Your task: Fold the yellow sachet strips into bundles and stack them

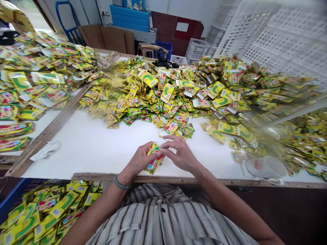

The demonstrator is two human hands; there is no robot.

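Observation:
My left hand [140,160] is closed around a small yellow printed carton [154,159], held tilted above the front of the white table. At the carton's upper end is my right hand [180,152], thumb and forefinger pinched together there while the other fingers stretch out. Whether those fingertips grip the carton's flap or something small is hidden. Just beyond my hands lie a few printed packets [171,126] and green sachets [187,130], at the near edge of a big heap of small yellow sachets [133,102].
Flat yellow cartons [222,101] are piled at the back right, with more beyond the wooden divider [60,117] on the left. A white cup [267,166] stands front right; crumpled tissue [46,150] lies left. Below, a blue crate [12,200] holds filled-looking cartons.

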